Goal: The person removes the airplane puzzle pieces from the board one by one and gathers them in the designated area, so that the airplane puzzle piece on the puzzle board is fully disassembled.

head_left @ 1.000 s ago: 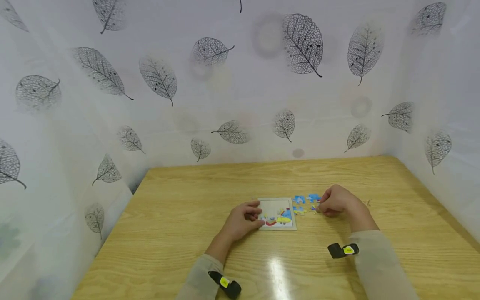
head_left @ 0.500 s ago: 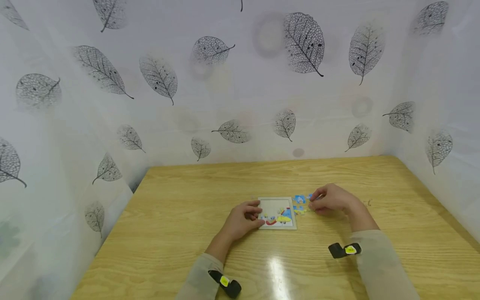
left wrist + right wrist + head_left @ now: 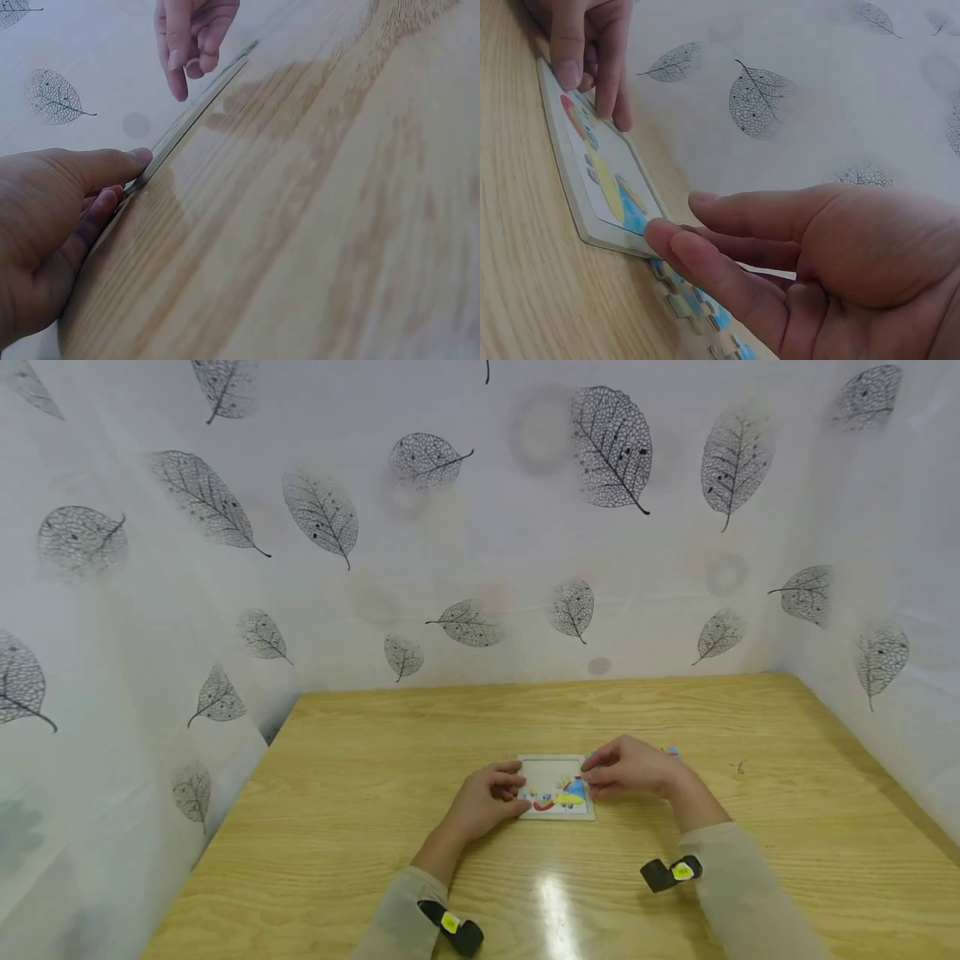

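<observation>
Fingers of the left hand [image 3: 480, 802]: Thumb and fingers stand apart, resting on the left rim of a puzzle tray [image 3: 551, 773].
Fingers of the right hand [image 3: 626, 767]: Slightly bent, with a narrow gap between the fingertips, at the tray's right rim; whether they touch it cannot be told.
Puzzle tray: It lies flat between the two hands, its pale base showing across the far part.
Fitted pieces [image 3: 568, 799]: Red, yellow and blue picture parts fill the near side of the tray.
Loose pieces [image 3: 718, 319]: Blue and yellow shapes lie just beside the tray's right edge.
In the way: The right hand stands over the loose pieces and hides most of them from the head view. Black wrist cameras [image 3: 470, 937] with yellow labels sit at the pale sleeves [image 3: 750, 885], on the near side.
Tabletop [image 3: 375, 777]: Light wood with visible grain carries a bright streak of glare on the near side and a small dark mark to the right.
Curtain [image 3: 517, 535]: Whitish cloth printed with dark skeleton leaves hangs beyond the far edge and along both sides.
Edges and room: The tray sits well apart from the table's left and right edges. A band of wood separates it from the curtain, and wider stretches run outside both arms.
</observation>
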The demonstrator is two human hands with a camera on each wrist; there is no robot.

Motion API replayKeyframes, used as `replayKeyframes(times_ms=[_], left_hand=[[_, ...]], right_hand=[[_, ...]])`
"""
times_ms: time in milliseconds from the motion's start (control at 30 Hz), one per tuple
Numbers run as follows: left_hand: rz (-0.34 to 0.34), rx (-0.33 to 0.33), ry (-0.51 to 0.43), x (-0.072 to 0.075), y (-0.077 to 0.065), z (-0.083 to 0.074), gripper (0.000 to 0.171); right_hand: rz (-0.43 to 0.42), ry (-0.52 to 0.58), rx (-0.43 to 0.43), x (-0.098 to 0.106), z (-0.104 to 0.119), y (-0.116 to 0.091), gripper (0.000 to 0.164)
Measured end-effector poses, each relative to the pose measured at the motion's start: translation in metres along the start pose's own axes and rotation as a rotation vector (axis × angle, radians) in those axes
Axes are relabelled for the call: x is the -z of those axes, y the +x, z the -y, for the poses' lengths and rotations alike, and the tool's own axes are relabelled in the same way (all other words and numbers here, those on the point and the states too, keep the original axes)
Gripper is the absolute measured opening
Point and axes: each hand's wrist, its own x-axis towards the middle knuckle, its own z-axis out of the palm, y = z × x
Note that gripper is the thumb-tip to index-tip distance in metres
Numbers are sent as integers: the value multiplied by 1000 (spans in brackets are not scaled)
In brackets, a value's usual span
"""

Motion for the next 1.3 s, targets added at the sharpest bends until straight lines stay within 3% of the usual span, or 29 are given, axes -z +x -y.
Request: replayKeyframes(times_ms=[233, 500, 767, 1300], left_hand=[[2, -2, 3, 0, 0, 0, 30], [5, 2, 0, 0, 0, -1, 31], [3, 0, -3, 0, 1, -1, 31], [3, -2, -12, 0, 0, -1, 32]], right_hand=[[43, -69, 18, -9, 2, 3, 33], [-20, -125, 30, -16, 7, 2, 24], [-41, -55, 38, -19, 6, 5, 15], [-36, 3, 20, -11, -1, 7, 18]])
